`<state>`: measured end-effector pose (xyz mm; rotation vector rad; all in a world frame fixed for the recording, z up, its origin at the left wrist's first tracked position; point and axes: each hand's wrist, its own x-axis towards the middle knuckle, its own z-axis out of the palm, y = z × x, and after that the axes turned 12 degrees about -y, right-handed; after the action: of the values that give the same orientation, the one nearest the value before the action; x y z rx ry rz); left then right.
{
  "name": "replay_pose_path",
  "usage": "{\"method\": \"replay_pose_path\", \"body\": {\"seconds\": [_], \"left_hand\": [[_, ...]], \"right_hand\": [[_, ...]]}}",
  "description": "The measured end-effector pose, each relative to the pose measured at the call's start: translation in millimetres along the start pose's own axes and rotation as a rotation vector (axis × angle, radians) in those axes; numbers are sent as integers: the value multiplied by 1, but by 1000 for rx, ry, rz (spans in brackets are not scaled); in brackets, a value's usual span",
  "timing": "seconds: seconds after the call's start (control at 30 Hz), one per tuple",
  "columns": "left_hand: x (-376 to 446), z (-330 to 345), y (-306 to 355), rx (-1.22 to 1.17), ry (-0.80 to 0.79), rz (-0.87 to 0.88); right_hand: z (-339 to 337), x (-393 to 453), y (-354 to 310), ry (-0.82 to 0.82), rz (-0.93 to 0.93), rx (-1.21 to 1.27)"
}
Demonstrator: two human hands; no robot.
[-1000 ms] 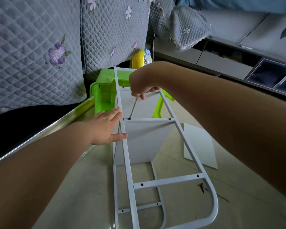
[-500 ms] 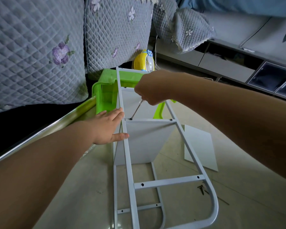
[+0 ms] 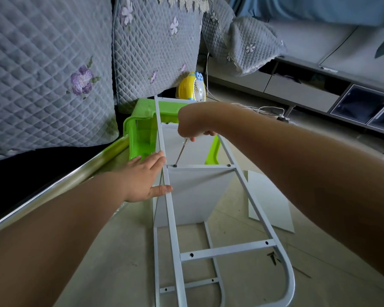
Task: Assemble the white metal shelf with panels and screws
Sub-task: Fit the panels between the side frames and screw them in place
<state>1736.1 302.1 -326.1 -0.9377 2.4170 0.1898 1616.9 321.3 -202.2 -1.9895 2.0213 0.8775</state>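
Left hand [image 3: 145,177] pressed flat, fingers spread, against the white metal shelf frame [image 3: 171,218], right hand [image 3: 192,124] gripping a slim steel screwdriver [image 3: 180,152]; best kept square to the crossbar's dark screw [image 3: 175,165].

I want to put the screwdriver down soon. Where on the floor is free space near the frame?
Bare floor lies left of the white frame, toward the shiny metal edge. To the frame's right it is crowded: a loose white panel and loose screws lie there.
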Motion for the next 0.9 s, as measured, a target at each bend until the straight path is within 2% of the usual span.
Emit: {"method": "replay_pose_path", "body": {"seconds": [0.17,0.27,0.4,0.6,0.77,0.9], "left_hand": [[0,-4,0,-8,-2,1],[1,-3,-1,-10,-1,2],[2,-1,0,-8,-1,5],[3,0,0,-15,12,4],[1,2,0,-46,12,15],[0,2,1,-67,17,22]], "right_hand": [[8,-5,-1,83,-25,-165],[11,-10,5,133,-108,-309],[12,-9,14,189,-161,-355],[13,-3,7,221,-144,-268],[6,1,3,31,33,28],[4,1,2,-22,76,176]]}}
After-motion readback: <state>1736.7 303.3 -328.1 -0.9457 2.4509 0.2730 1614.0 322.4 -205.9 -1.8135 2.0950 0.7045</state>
